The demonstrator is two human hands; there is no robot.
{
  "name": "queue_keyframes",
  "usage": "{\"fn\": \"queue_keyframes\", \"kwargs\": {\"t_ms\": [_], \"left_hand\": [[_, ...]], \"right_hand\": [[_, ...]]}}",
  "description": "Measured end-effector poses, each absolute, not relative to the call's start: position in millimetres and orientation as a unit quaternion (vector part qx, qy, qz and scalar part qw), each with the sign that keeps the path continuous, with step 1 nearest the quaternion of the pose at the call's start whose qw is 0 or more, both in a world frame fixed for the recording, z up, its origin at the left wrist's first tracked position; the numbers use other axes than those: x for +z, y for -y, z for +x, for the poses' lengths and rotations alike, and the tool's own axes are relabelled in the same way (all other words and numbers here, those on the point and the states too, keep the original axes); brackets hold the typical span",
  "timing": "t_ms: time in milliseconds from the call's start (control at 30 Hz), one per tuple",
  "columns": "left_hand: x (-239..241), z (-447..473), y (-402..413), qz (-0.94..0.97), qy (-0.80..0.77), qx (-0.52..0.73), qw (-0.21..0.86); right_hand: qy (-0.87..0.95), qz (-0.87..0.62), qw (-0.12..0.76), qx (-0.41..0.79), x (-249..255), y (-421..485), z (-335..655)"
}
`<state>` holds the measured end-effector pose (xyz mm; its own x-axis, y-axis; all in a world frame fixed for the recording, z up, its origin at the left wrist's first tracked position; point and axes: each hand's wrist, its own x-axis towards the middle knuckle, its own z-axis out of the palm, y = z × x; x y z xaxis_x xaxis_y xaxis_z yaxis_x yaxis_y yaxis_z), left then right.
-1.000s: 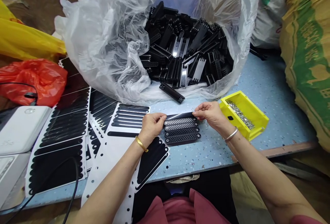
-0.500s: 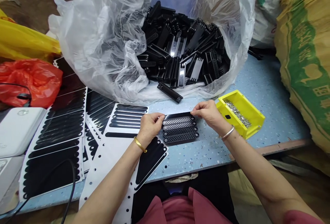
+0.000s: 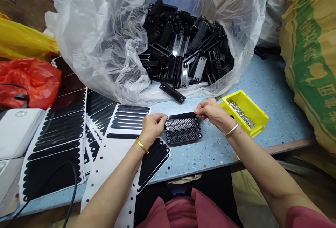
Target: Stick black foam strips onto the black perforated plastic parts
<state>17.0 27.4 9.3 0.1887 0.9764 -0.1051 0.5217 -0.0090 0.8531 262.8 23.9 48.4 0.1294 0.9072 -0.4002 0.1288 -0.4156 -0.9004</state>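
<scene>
Between my two hands a black adhesive strip (image 3: 181, 116) is held out by its ends. My left hand (image 3: 154, 127) pinches the left end between thumb and finger. At the other end, the thumb and finger of my right hand (image 3: 210, 111) are closed on the strip. Right below it, several black textured bars (image 3: 183, 130) lie side by side on the table, with a diamond pattern on top and a small hole at each end. The strip lies along the far edge of this row; whether it touches the bar under it I cannot tell.
A clear plastic bag (image 3: 105, 42) full of black slotted bars (image 3: 170, 63) stands behind my hands. A yellow bin (image 3: 258, 114) of small metal parts is at the right. Sheets of black strips (image 3: 60, 123) cover the left, near a red bag (image 3: 31, 81) and a white box (image 3: 19, 130).
The right end of the strip and my right hand have risen slightly away from me. My left hand keeps its pinch. The whole view has shifted a little.
</scene>
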Motion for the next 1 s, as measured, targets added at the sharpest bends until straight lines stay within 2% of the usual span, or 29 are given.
{"fn": "queue_keyframes", "kwargs": {"t_ms": [1000], "left_hand": [[7.5,17.0,-27.9,0.65,-0.575,0.286,0.407]], "right_hand": [[0.428,-0.662,0.356,0.502,30.1,-28.2,266.7]]}}
